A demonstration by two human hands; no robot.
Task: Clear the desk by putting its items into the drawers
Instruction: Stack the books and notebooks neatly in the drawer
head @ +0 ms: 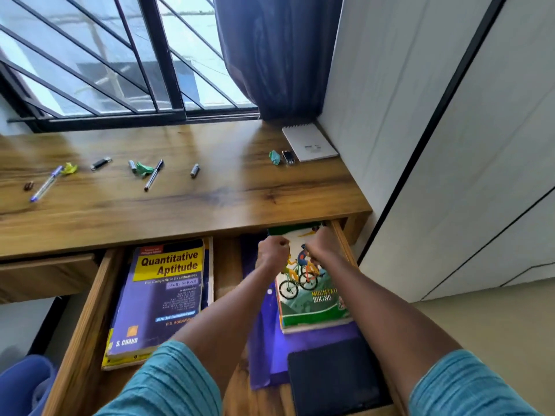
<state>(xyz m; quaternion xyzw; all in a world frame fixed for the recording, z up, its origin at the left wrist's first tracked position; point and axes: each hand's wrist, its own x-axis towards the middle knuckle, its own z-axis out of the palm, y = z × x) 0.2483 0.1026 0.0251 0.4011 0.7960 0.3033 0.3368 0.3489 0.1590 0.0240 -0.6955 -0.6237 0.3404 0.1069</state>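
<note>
Both my hands are inside the open right drawer (pixel 342 235), on the far end of a Mountain Biking book (pixel 312 304). My left hand (pixel 274 250) grips the book's left edge with curled fingers. My right hand (pixel 320 242) presses on its top right part. The book lies on a purple folder (pixel 264 349), with a black notebook (pixel 333 376) nearer to me. In the open left drawer (pixel 84 310) lies a Quantitative Aptitude book (pixel 162 295). On the desk (pixel 210 199) lie a white spiral notepad (pixel 309 142), two pens (pixel 45 184) (pixel 153 175) and small items.
Along the desk lie a USB stick (pixel 100 163), batteries (pixel 194 170), crumpled green and yellow bits (pixel 143 169), a teal scrap (pixel 274 157) and a small black device (pixel 288 157). A barred window and a dark curtain (pixel 276 55) stand behind. A white wardrobe (pixel 450 145) flanks the right.
</note>
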